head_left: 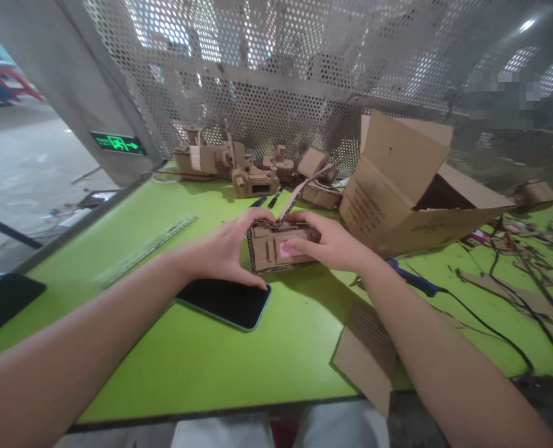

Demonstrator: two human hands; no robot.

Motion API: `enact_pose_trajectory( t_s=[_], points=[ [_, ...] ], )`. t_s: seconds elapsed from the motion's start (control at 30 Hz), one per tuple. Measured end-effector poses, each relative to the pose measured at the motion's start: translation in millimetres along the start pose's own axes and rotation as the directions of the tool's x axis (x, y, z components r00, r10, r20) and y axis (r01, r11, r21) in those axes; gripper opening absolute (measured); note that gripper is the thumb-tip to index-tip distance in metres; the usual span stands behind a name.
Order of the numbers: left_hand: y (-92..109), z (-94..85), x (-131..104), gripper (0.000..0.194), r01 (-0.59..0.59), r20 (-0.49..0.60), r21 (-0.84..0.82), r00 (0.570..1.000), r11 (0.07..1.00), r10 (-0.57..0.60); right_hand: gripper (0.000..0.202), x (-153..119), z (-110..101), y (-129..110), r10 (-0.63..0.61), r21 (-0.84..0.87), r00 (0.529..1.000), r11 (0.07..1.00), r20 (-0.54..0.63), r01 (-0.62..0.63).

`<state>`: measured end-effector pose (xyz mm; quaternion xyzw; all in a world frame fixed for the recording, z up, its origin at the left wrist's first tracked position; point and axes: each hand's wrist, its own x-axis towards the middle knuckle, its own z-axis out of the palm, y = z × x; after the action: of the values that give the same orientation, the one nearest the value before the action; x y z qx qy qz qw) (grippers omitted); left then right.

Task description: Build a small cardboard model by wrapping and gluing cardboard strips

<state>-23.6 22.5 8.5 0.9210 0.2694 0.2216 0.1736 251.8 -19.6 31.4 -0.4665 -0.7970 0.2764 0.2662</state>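
Note:
A small boxy cardboard model (pixel 264 249) with corrugated edges and a pink patch is between my two hands above the green table. My left hand (pixel 224 249) curves round its left end, fingers on the top edge and thumb low by the bottom corner. Gripping the right end is my right hand (pixel 332 239), its thumb pressed by the pink patch. A narrow cardboard strip (pixel 299 193) rises from the model's top edge; its attachment is partly hidden by my fingers. Just below my left hand lies a dark-screened phone (pixel 229 305).
An open cardboard carton (pixel 388 205) stands to the right, near a blue glue gun (pixel 413 278) with a cord. Several cardboard models (pixel 255 180) line the back. A clear ruler (pixel 150 249) lies left; a cardboard sheet (pixel 362 361) overhangs the front edge.

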Motion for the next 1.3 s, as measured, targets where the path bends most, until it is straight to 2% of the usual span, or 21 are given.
enact_pose_trajectory(
  t_s=[0.07,0.27,0.4,0.47,0.6,0.7,0.8,0.93,1.13,1.3],
  points=[
    [-1.0,3.8,-0.3,0.103,0.021,0.012,-0.004,1.000,1.000,-0.021,0.057,-0.3,-1.2,0.3,0.016,0.023,1.000,1.000,0.007,-0.016],
    [3.3,7.7,1.9,0.089,0.091,-0.054,-0.042,0.994,0.995,-0.093,0.053,-1.5,0.2,1.9,-0.014,0.050,1.000,0.999,0.002,0.014],
    [9.3,5.9,2.0,0.084,0.071,-0.066,-0.064,0.995,0.995,-0.075,0.053,-3.5,-0.7,-2.0,-0.030,0.036,1.000,0.999,-0.010,0.030],
    [11.6,5.2,2.1,0.081,0.041,-0.072,-0.049,0.996,0.998,-0.044,0.049,-3.9,-0.3,-5.2,-0.026,0.010,0.998,1.000,-0.051,0.027],
    [15.6,4.8,1.2,0.078,-0.014,-0.079,-0.016,0.997,1.000,0.013,0.052,-1.8,2.5,-7.9,0.075,0.135,0.982,0.990,-0.172,-0.052],
    [18.2,4.5,0.4,0.080,-0.026,-0.075,0.010,0.997,1.000,0.027,0.057,1.4,2.8,-4.0,0.148,0.234,0.968,0.967,-0.202,-0.099],
    [21.2,3.8,1.1,0.081,-0.050,-0.053,0.037,0.997,0.998,0.051,0.064,3.3,-0.2,2.3,0.192,0.295,0.970,0.945,-0.148,-0.142],
    [27.4,3.8,1.8,0.081,-0.095,-0.012,0.044,0.995,0.995,0.095,0.085,2.3,-5.0,6.7,0.218,0.460,0.976,0.869,-0.031,-0.179],
    [37.1,3.8,0.9,0.080,-0.109,0.011,0.016,0.994,0.994,0.109,0.090,1.3,-4.6,6.8,0.113,0.653,0.984,0.736,0.140,-0.178],
    [37.1,1.4,2.4,0.080,-0.149,0.046,-0.004,0.988,0.989,0.149,0.088,3.4,-1.7,9.5,0.108,0.749,0.976,0.627,0.189,-0.215]
  ],
)
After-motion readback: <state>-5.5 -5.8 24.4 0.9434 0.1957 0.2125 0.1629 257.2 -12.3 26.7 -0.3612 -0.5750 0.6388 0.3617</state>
